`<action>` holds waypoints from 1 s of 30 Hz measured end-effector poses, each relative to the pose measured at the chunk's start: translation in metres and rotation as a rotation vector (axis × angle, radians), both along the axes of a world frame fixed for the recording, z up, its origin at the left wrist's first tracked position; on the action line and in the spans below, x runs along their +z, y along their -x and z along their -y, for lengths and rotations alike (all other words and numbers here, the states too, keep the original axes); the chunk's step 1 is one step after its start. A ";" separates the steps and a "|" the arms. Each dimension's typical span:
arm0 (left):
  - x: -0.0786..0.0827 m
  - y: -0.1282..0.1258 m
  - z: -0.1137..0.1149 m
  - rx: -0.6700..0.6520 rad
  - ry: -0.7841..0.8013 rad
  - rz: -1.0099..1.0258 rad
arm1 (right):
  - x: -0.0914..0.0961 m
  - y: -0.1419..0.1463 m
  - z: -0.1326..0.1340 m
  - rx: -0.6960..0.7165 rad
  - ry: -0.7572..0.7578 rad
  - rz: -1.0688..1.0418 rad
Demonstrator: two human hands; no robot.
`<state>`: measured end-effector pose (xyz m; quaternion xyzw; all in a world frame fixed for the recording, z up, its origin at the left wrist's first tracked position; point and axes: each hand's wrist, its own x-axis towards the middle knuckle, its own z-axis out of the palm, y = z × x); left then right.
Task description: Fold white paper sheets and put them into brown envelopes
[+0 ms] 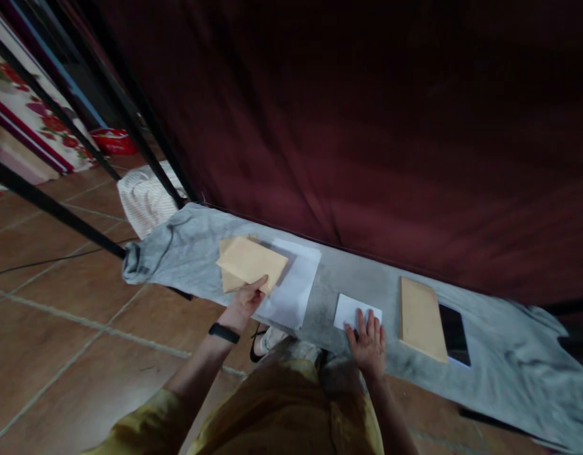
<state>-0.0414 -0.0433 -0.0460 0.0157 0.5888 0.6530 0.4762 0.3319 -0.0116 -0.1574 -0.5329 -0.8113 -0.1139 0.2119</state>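
My left hand (246,298) pinches the near corner of a brown envelope (250,261) and holds it just above a stack of brown envelopes (229,282) on the grey cloth-covered table (348,278). A sheet of white paper (294,284) lies right of that stack, partly under the held envelope. My right hand (368,340) lies flat, fingers stretched, on the near edge of a small folded white paper (351,308). A black band sits on my left wrist.
A brown envelope pile (420,317) lies at the right, next to a dark phone or tablet (453,333). A dark red curtain (367,126) hangs behind the table. Black rack bars (130,120) and a striped cloth bundle (147,199) stand at the left over tiled floor.
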 end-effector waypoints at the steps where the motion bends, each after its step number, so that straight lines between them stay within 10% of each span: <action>1: -0.005 -0.015 -0.004 0.005 0.002 0.021 | -0.001 0.000 -0.001 -0.012 0.000 -0.002; 8: -0.037 -0.110 -0.010 -0.053 0.001 0.077 | -0.008 0.001 -0.005 -0.052 0.030 0.007; 14: -0.050 -0.156 0.029 -0.330 -0.030 0.048 | -0.004 0.002 -0.004 -0.076 0.144 -0.006; 18: -0.045 -0.136 0.028 -0.662 -0.140 -0.579 | 0.000 0.003 -0.005 -0.097 0.183 0.002; 23: -0.031 -0.080 -0.032 -0.941 -0.001 -1.439 | 0.004 0.004 -0.006 -0.106 0.186 0.002; 26: -0.027 -0.052 -0.063 -1.322 0.176 -1.539 | 0.006 0.004 -0.006 -0.111 0.196 0.008; 30: -0.023 -0.041 -0.074 -1.444 0.216 -1.584 | 0.007 0.005 -0.005 -0.111 0.202 0.007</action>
